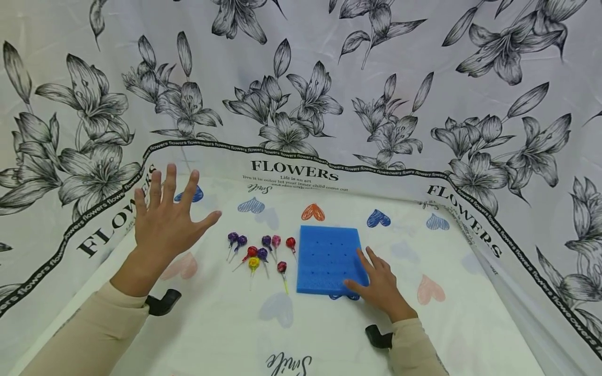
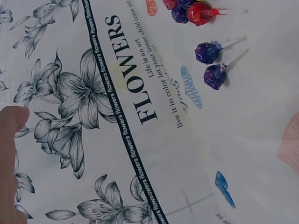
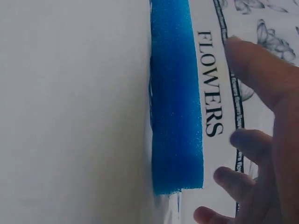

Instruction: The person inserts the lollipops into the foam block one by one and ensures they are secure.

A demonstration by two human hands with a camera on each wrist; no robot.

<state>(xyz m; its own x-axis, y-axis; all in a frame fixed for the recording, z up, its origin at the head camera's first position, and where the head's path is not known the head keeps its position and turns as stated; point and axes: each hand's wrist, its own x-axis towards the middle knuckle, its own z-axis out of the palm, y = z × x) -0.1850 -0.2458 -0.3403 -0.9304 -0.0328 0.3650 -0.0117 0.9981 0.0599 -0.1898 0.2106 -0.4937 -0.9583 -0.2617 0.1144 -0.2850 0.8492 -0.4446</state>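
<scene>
A blue foam block (image 1: 326, 258) with rows of small holes lies flat on the white heart-printed cloth (image 1: 282, 324). My right hand (image 1: 376, 279) rests with straight fingers on its front right corner. The right wrist view shows the foam block's (image 3: 176, 102) side edge with my fingers (image 3: 261, 70) spread beside it. Several wrapped lollipops (image 1: 263, 250), purple, red, pink and yellow, lie loose left of the block. My left hand (image 1: 164, 219) hovers left of them, palm down, fingers spread, holding nothing. Two purple lollipops (image 2: 210, 63) and a red lollipop (image 2: 201, 14) show in the left wrist view.
A black-and-white flower-print sheet (image 1: 301, 78) with a "FLOWERS" border rises behind and at both sides, enclosing the work surface. Black wrist camera mounts (image 1: 162, 302) sit on both forearms. Printed hearts dot the cloth around the block.
</scene>
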